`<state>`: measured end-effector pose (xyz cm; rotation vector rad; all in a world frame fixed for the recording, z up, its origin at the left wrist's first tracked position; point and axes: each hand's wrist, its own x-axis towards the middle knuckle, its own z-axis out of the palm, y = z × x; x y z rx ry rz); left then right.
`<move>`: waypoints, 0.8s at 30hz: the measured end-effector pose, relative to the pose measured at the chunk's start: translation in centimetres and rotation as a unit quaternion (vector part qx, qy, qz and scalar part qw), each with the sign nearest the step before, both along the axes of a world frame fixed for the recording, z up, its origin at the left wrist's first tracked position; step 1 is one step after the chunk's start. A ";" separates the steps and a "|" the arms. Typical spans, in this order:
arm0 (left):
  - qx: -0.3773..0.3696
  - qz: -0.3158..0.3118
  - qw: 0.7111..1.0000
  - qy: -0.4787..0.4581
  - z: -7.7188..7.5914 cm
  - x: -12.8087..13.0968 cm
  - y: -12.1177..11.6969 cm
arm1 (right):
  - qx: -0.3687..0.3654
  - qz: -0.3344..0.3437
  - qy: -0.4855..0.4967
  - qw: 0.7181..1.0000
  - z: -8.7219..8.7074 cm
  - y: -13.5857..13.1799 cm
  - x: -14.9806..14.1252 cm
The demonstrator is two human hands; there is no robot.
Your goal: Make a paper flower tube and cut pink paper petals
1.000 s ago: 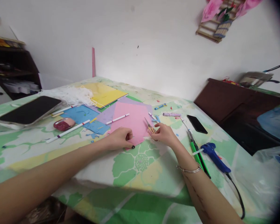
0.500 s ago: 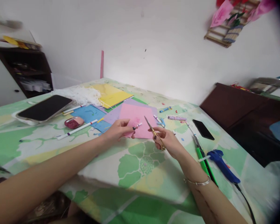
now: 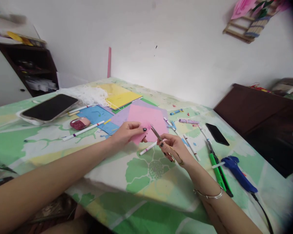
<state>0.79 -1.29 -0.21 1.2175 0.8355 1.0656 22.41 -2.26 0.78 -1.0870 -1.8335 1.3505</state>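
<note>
Between the thumb and fingers of my left hand (image 3: 129, 132) is a small piece of pink paper (image 3: 137, 137), lifted above the table. My right hand (image 3: 173, 146) is closed around gold-handled scissors (image 3: 155, 132), their blades pointing up and left, with the tips close to the pink piece. Whether the blades touch the paper I cannot tell. Behind both hands a larger pink sheet (image 3: 146, 113) lies flat over a purple sheet (image 3: 122, 119). A white paper stick (image 3: 147, 149) rests on the tablecloth just below the hands.
On the left are a phone (image 3: 50, 107), white yarn (image 3: 90, 95), a dark red and pink case (image 3: 79, 123) and blue paper (image 3: 94, 113). A yellow booklet (image 3: 122, 96) lies behind. To the right are a green cutter (image 3: 218, 172), a blue glue gun (image 3: 239, 175) and a black phone (image 3: 217, 134).
My right hand has picked up the scissors from the table and brought them to the left hand. My left hand has raised the small pink piece. The view has shifted slightly.
</note>
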 end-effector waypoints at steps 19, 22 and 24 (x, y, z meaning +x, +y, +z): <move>-0.009 -0.005 1.000 -0.006 0.0 0.0 0.0 | -0.027 -0.011 -0.010 1.000 0.1 0.2 -0.1; -0.015 -0.007 1.000 -0.007 0.1 0.0 -0.1 | -0.022 -0.007 -0.010 1.000 0.1 0.2 0.0; -0.015 -0.007 1.000 -0.006 0.0 0.0 0.0 | -0.021 -0.007 -0.011 1.000 0.1 0.2 0.0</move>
